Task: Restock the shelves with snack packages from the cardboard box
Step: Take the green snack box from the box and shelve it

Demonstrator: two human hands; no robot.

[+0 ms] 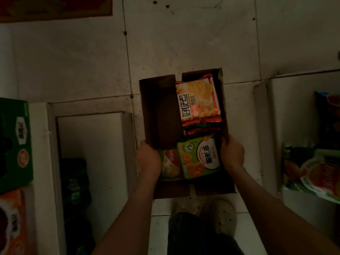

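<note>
An open brown cardboard box point(158, 107) is seen from above over a tiled floor, in dim light. Inside it lie an orange-red snack pack point(197, 102) at the far right, a green pack with orange rings point(199, 159) at the near right, and a green-yellow pack point(170, 165) to its left. My left hand point(148, 161) grips the box's left wall near the green-yellow pack. On the opposite wall, my right hand point(232, 153) curls over the edge. The box's far left part holds nothing visible.
White shelving stands on both sides. On the left are a green carton point(14, 144), an orange carton point(12, 223) and dark green packs point(75, 181) lower down. The right shelf point(276, 126) holds colourful snack bags point(316, 172). My shoe point(222, 216) is below the box.
</note>
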